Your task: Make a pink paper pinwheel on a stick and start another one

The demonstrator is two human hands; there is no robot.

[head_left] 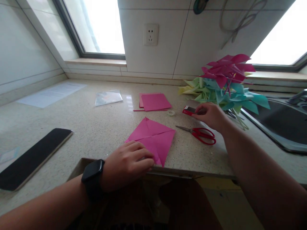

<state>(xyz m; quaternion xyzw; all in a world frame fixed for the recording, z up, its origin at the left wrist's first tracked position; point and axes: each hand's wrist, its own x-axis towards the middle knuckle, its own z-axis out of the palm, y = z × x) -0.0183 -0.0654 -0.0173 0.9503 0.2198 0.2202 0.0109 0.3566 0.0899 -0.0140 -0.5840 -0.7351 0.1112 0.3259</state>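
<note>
A square of pink paper (158, 135) with cuts running in from its corners lies at the counter's front edge. My left hand (130, 159), a black watch on its wrist, is closed over the near left part of the sheet, its fingers curled and partly hiding the paper. Farther right, my right hand (209, 115) has its thumb and fingers closed on a small red and dark stapler (188, 110) resting on the counter. Red-handled scissors (201, 133) lie just in front of that hand, blades pointing left.
Pink sheets (157, 101) and a small tape roll (171, 112) lie behind the cut paper. Paper pinwheels (227, 75) in pink, blue and yellow are heaped by the sink (283, 121). To the left are a clear packet (108, 97), a printed sheet (52, 93) and a long dark object (35, 156).
</note>
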